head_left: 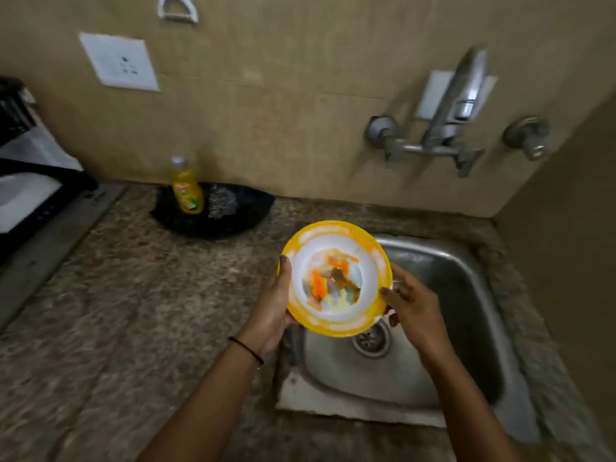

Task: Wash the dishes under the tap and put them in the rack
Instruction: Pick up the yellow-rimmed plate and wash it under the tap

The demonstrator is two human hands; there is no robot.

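left hand [271, 306] + right hand [411, 303] grasp plate [335, 278] rim, over sink [466, 261] edge | risk: wet rim slips, plate drops | tap [443, 128] off

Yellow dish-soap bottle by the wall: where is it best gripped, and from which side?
Grip the yellow plastic dish-soap bottle round its body, probably from the front-left: it stands upright on a black tray, wall behind, steel-wool scrubber close on its right.
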